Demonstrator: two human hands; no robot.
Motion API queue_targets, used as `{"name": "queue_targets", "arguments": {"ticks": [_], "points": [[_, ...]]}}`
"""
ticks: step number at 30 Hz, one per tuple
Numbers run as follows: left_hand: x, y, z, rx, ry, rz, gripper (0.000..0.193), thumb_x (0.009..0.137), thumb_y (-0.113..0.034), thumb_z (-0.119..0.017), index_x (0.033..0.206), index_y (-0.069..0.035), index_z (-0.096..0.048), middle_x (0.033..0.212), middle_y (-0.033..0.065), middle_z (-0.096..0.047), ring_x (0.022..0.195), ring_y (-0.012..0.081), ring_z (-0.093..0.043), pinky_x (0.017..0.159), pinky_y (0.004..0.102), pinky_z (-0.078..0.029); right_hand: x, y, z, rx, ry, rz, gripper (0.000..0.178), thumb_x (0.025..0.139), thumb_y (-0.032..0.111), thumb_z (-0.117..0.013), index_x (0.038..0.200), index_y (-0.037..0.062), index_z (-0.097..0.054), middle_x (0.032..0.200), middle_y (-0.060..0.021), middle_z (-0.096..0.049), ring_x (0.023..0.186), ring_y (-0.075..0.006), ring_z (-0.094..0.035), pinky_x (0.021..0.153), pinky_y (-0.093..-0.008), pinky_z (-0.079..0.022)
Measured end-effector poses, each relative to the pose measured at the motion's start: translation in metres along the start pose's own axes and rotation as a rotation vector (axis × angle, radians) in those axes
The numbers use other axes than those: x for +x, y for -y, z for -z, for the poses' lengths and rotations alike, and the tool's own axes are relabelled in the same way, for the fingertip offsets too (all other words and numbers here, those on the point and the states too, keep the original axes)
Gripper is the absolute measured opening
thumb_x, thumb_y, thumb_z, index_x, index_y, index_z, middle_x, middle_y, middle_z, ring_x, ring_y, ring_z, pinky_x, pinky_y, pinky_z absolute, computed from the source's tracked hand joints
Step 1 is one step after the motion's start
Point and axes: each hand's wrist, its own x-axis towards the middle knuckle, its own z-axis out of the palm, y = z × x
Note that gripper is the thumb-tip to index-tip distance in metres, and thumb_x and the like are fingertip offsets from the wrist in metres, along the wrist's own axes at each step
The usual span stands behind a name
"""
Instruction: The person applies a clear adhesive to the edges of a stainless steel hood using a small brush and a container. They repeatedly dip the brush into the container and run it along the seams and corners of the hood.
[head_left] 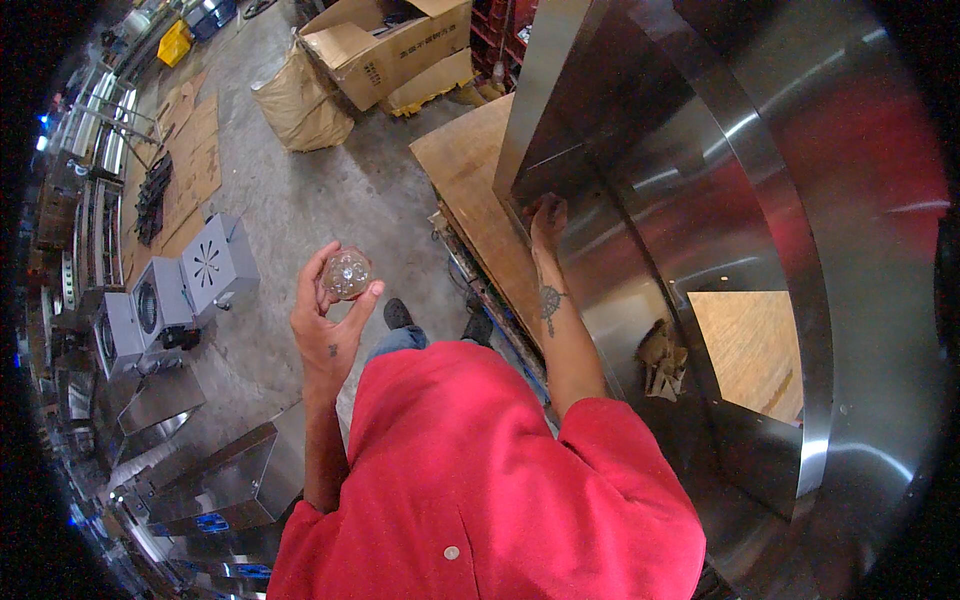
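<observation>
Left grip (326, 332): clear piece (347, 275) between fingertips (376, 288).

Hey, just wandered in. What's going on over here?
A person in a red shirt holds up a clear, round, glass-like piece in the left hand. The right hand reaches into a large, shiny metal housing, close to its wall; whether it grips anything is hard to tell. A crumpled brown scrap lies inside the housing too.

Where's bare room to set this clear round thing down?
Bare floor shows between the brown sack and your left hand; the wooden board beside the steel housing also has room. It's crowded at left, around the grey metal boxes.
</observation>
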Motion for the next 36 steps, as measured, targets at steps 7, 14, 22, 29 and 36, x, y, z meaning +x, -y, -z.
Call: {"name": "queue_targets", "arguments": {"ticks": [7,14,22,29,36], "points": [[-0.004,0.001,-0.002,-0.012,-0.002,0.022,0.068,0.089,-0.002,-0.088,0.148,0.001,-0.055,0.133,0.0156,-0.071,0.116,0.0184,-0.071,0.099,0.0321,-0.06,-0.011,0.018,-0.006,0.126,-0.014,-0.056,0.014,0.115,0.022,-0.053,0.112,0.0095,-0.057,0.089,-0.0033,-0.062,0.067,-0.0146,-0.067,0.057,-0.0293,-0.048],[-0.001,-0.002,-0.003,-0.012,0.004,0.01,0.068,0.089,-0.002,-0.088,0.148,0.001,-0.055,0.132,0.0155,-0.071,0.115,0.0188,-0.072,0.098,0.0326,-0.061,-0.002,0.004,-0.007,0.15,-0.021,0.001,0.015,0.115,0.024,-0.052,0.115,0.0091,-0.057,0.09,-0.0037,-0.061,0.068,-0.0153,-0.066,0.059,-0.03,-0.05],[-0.007,-0.005,-0.006,0.005,0.003,0.116,0.069,0.089,-0.003,-0.088,0.15,-0.002,-0.055,0.132,0.0127,-0.071,0.117,0.0188,-0.071,0.099,0.0336,-0.059,-0.044,0.082,-0.003,0.318,-0.08,-0.256,0.018,0.115,0.027,-0.055,0.116,0.0094,-0.056,0.094,-0.0046,-0.06,0.075,-0.0155,-0.064,0.067,-0.0313,-0.052],[0.005,0.0,-0.023,0.045,0.115,-0.003,0.069,0.089,-0.009,-0.09,0.149,-0.005,-0.057,0.128,0.0127,-0.074,0.114,0.0192,-0.073,0.099,0.0349,-0.06,-0.189,0.28,-0.032,0.215,0.274,0.214,0.011,0.113,0.016,-0.058,0.112,0.0056,-0.062,0.103,-0.0099,-0.064,0.086,-0.0165,-0.063,0.074,-0.0314,-0.052],[0.007,-0.006,-0.032,0.114,0.147,-0.141,0.07,0.081,-0.001,-0.09,0.145,-0.005,-0.06,0.13,0.0161,-0.069,0.109,0.0261,-0.074,0.088,0.0366,-0.062,-0.195,0.316,-0.052,-0.179,0.471,0.764,0.02,0.09,-0.005,-0.079,0.108,0.001,-0.073,0.089,-0.0143,-0.071,0.082,-0.0346,-0.068,0.077,-0.0421,-0.053]]}}
